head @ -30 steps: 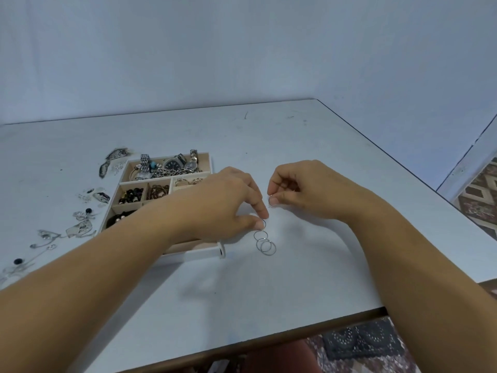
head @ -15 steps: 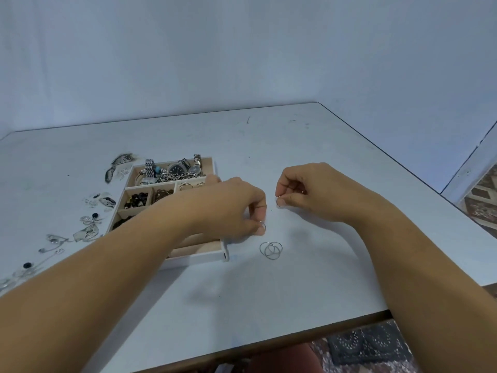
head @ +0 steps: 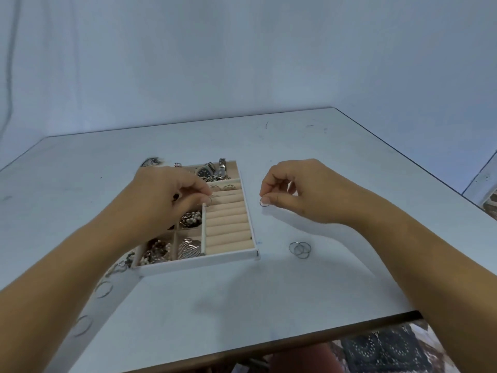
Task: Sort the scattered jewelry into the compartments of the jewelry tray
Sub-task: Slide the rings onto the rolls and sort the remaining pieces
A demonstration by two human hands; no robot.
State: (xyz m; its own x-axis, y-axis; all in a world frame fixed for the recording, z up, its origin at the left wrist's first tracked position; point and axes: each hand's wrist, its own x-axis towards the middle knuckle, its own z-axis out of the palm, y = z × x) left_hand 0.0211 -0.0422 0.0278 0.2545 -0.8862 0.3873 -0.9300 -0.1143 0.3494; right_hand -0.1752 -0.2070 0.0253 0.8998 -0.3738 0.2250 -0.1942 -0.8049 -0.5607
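Item: thin ring, pinched in your left hand grip over the jewelry tray ring rolls. Seat it edge-on in a slot, then release. Your right hand grip pinches a second ring above the counter. Pending: loose rings, right of tray.

Bare forearms, uncovered from the frame edge to the wrists. Left hand and right hand likewise bare. Short, pale thumbnail on the right. Small dark spot near that thumb's base.
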